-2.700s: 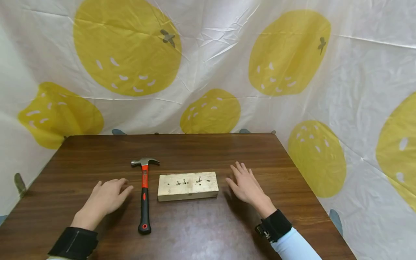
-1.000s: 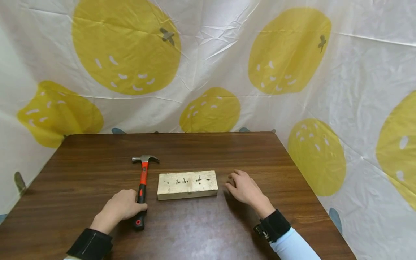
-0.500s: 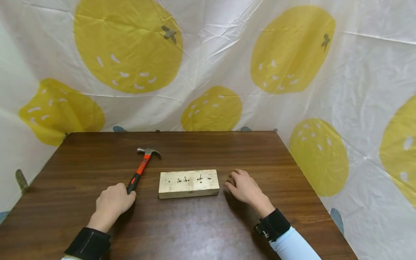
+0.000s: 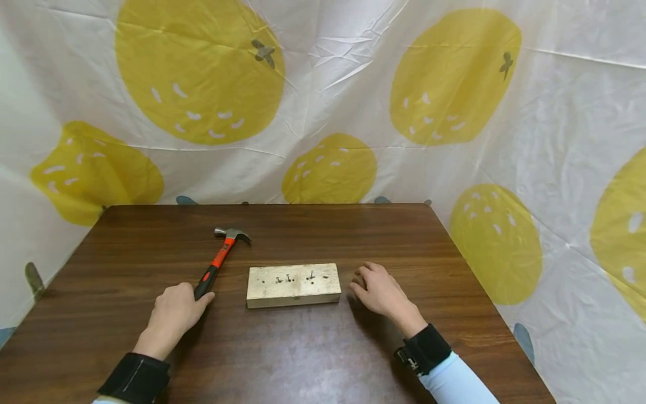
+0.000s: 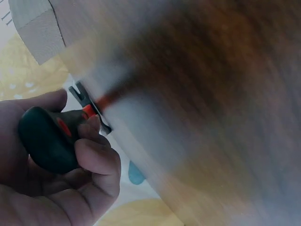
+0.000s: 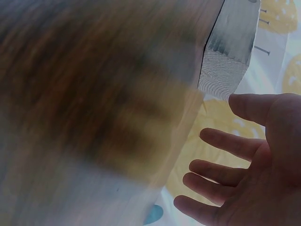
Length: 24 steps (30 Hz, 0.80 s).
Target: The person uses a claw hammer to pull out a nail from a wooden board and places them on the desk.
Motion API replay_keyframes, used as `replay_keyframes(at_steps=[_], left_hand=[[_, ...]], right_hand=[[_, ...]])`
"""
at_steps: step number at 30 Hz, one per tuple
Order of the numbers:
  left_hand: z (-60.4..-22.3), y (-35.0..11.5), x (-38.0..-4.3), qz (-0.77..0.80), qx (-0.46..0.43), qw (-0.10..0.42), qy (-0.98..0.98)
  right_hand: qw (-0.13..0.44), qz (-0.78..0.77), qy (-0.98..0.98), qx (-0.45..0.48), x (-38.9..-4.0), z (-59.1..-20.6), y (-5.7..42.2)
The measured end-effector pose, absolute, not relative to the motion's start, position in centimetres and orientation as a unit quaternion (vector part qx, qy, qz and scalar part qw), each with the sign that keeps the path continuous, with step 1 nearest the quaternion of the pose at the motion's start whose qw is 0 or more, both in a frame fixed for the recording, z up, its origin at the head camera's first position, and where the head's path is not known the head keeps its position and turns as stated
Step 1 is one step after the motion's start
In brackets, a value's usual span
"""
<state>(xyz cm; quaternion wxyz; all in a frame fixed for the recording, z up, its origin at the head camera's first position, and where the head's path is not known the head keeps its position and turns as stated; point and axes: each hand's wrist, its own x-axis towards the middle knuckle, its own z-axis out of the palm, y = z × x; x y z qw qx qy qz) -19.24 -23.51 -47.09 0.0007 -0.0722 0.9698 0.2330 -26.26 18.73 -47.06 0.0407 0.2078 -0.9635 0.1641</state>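
My left hand (image 4: 174,314) grips the black handle of a claw hammer (image 4: 220,259), whose head points away toward the back of the table. In the left wrist view the fingers curl round the hammer's handle (image 5: 49,141), and its butt faces the camera. A pale wooden block (image 4: 294,287) lies to the right of the hammer, with several nails (image 4: 311,275) standing up from its top and a few holes beside them. Just right of the block, my right hand (image 4: 381,292) holds nothing. Its fingers are spread and relaxed in the right wrist view, thumb near the block's end (image 6: 221,70).
Everything is on a dark brown wooden table (image 4: 303,359). Behind it and along the right hangs a white sheet (image 4: 333,101) printed with big yellow fruit. Black bands (image 4: 428,349) wrap both wrists.
My left hand has come to the hammer, taken its handle and moved it back and left, tilting the handle leftward. My right hand's fingers have drawn in slightly; the block stays put.
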Motion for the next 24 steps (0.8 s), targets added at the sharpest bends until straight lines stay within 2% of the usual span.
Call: replay_keyframes(at_steps=[13,24], left_hand=[[-46.86,-23.14,-19.47,0.238,-0.069,-0.041,0.968],[-47.09,-22.91,-19.67,0.254,-0.054,-0.049,0.964]], right_hand=[[0.041,0.165,-0.965,0.199,-26.20,-47.07,18.88],[0.045,0.166,-0.965,0.199,-26.26,-47.20,19.13]])
